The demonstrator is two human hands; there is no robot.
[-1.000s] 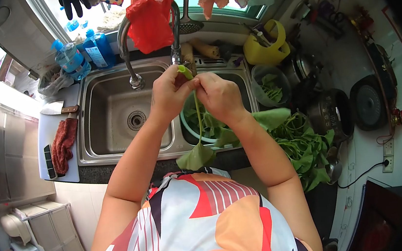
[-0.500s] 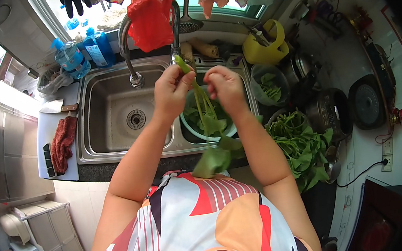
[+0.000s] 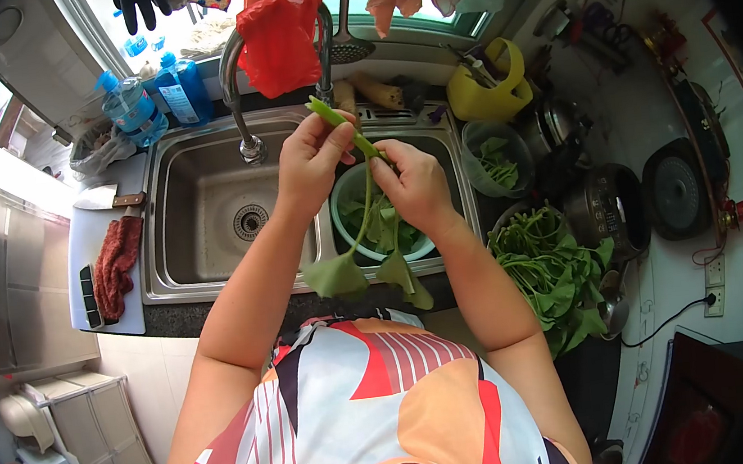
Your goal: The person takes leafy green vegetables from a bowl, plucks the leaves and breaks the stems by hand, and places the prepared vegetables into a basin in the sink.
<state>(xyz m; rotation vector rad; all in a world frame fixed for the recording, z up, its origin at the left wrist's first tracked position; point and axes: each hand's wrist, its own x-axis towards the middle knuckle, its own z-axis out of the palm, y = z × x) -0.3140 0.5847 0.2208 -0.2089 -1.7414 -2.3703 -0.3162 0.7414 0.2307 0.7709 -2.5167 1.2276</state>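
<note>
A green leafy stem [image 3: 344, 130] is held up over the right sink basin, its pale cut end pointing up and left. My left hand [image 3: 314, 161] pinches it near the upper end. My right hand [image 3: 413, 182] is closed on the same stem lower down, where thinner stalks branch off. Two large leaves [image 3: 336, 276] hang from these stalks in front of the sink's front edge. Below my hands, a light green bowl [image 3: 425, 246] with leaves in it sits in the right basin. A pile of leafy stems [image 3: 562, 280] lies on the counter at the right.
The left basin [image 3: 216, 221] lies under the faucet [image 3: 229, 84], from which a red bag [image 3: 281, 42] hangs. A knife [image 3: 106, 201] and a red cloth [image 3: 117, 268] rest on a white board at the left. At the right stand a clear bowl [image 3: 521, 148], a yellow basket [image 3: 502, 96] and a cooker [image 3: 609, 207].
My right hand left the stem, then came back to it lower down. The stem has tilted to the left, and its leaves now hang apart. My left hand stays on it.
</note>
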